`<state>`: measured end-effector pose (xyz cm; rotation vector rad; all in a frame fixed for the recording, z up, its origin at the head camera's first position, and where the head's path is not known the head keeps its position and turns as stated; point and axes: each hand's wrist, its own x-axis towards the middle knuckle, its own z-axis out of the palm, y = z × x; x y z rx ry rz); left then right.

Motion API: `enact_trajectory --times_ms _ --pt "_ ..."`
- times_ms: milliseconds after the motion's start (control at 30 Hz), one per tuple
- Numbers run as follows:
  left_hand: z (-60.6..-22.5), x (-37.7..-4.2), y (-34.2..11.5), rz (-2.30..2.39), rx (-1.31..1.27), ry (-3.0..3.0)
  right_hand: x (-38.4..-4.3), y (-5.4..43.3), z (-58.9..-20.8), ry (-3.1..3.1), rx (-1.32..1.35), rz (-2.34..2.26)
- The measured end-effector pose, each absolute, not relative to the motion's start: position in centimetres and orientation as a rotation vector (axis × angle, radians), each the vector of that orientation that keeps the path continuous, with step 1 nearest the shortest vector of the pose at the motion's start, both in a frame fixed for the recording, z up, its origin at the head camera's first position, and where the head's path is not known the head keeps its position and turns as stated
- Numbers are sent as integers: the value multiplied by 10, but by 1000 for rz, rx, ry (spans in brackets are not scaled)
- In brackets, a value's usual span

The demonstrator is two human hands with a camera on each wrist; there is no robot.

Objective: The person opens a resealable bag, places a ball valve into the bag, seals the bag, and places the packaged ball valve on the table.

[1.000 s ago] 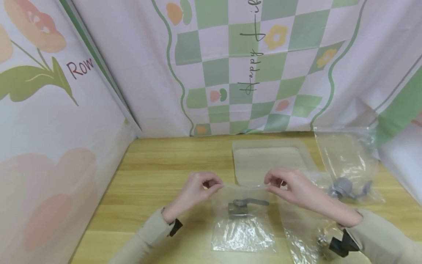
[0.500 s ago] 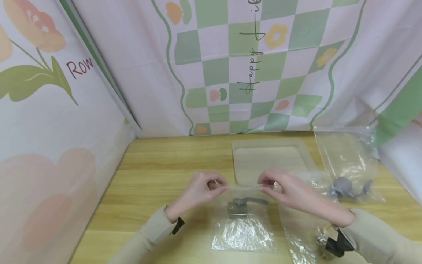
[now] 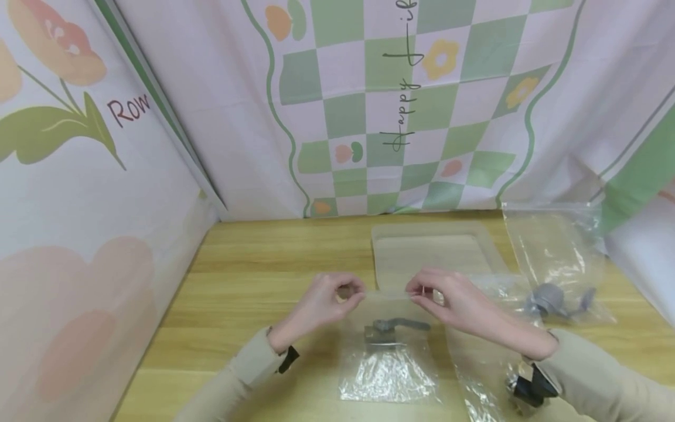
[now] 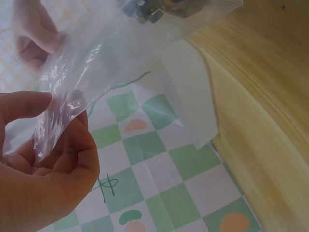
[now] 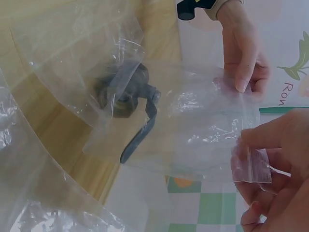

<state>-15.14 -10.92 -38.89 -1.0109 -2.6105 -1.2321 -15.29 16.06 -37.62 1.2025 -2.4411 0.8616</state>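
Note:
A clear zip bag (image 3: 387,378) is held up by its top edge in the middle of the head view. Inside it is a ball valve (image 3: 381,335) with a dark lever handle, shown larger in the right wrist view. My left hand (image 3: 323,299) pinches the top left corner of the bag between thumb and fingers. On the other side my right hand (image 3: 456,298) pinches the zip strip (image 5: 250,159), thumb on one face and fingers behind. A short stretch of strip lies between the two hands.
Behind the hands lies a pale translucent tray (image 3: 427,230). At the right is another clear bag (image 3: 554,240) holding a grey part (image 3: 548,298). A further clear bag (image 3: 474,363) with a metal fitting (image 3: 511,384) lies beneath the right forearm. Printed cloth (image 3: 343,117) hangs at the back.
Both hands have come closer together along the bag's top edge, the right sliding left and the left shifting slightly right. The valve stays in nearly the same spot.

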Motion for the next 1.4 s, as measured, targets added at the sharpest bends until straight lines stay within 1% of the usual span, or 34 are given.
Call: enact_trajectory --times_ms 233,633,767,1000,1400 --pt "-390 -153 -103 -1274 -1046 -2610 -153 158 -376 -2414 1232 898" --pt "-389 -153 -99 -1277 -1032 -2603 -155 151 -377 -2398 1258 986" --pt "-388 -154 -95 -1259 -1068 -2605 -155 147 -376 -2392 1263 962" --pt "-387 -155 -94 -1275 -1060 -2612 -156 143 -375 -2394 1284 941" --pt "-385 -154 -92 -1312 -1097 -2583 -157 137 -373 -2423 1316 1042"
